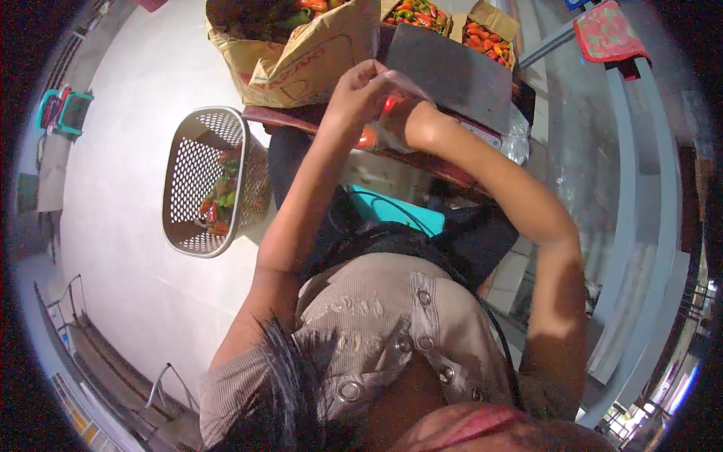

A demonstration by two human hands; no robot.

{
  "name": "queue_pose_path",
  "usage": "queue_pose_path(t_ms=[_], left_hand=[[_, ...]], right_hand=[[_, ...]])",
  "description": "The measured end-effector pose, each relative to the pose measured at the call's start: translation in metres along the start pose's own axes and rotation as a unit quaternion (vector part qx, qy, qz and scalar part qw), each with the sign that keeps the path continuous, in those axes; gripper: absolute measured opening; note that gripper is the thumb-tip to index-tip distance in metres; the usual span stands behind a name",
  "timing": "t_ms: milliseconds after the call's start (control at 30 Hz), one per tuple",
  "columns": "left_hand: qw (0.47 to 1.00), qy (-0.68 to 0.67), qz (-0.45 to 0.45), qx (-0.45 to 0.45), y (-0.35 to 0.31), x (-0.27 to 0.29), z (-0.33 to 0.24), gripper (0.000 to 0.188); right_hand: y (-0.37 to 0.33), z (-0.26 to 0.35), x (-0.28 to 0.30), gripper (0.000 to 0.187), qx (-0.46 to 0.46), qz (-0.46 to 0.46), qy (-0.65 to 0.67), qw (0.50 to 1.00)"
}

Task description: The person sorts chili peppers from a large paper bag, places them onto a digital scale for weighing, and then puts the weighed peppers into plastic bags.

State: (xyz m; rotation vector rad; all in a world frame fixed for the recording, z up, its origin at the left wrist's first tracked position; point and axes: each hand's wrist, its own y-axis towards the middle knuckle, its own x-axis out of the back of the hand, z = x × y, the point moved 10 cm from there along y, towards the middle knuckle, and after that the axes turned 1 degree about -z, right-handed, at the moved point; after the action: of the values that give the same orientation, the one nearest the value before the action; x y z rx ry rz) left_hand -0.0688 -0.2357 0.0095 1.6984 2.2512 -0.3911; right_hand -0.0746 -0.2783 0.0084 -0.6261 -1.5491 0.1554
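1. Clear plastic bag, with red chillies showing through it, is where I find both hands: left hand pinches its top edge, right hand is closed round its side.
2. Brown paper sack of chillies sits on the bench just beyond; cardboard boxes of chillies lie further right.
3. White mesh basket stands left on the pale floor, with open room around it.
4. Grey board edges the bag's far side.

Beige ribbed short-sleeved top with round metal snap buttons, bare forearms, dark hair.
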Motion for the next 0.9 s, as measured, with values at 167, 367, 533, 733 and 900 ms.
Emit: queue_pose_path(t_ms=[167, 367, 533, 733, 900], left_hand=[[1.0, 0.001, 0.017, 0.004, -0.01, -0.011, -0.004, 0.014], [0.999, 0.03, 0.01, -0.026, -0.015, -0.012, 0.001, 0.015], [0.998, 0.06, -0.015, -0.011, -0.015, 0.012, -0.008, 0.015], [0.943, 0.266, 0.154, -0.128, -0.026, -0.047, -0.037, 0.024], [0.828, 0.496, 0.245, -0.09, -0.042, -0.085, -0.035, 0.033]], right_hand=[[-0.009, 0.011, 0.015, 0.025, 0.019, -0.118, 0.202, 0.972], [-0.012, 0.001, -0.019, 0.017, 0.084, -0.278, 0.171, 0.941], [-0.064, -0.013, 0.01, 0.035, 0.019, -0.056, 0.293, 0.954], [-0.129, -0.044, 0.053, 0.022, -0.005, -0.345, 0.195, 0.918], [-0.153, -0.078, 0.06, 0.027, -0.03, -0.43, 0.325, 0.842]])
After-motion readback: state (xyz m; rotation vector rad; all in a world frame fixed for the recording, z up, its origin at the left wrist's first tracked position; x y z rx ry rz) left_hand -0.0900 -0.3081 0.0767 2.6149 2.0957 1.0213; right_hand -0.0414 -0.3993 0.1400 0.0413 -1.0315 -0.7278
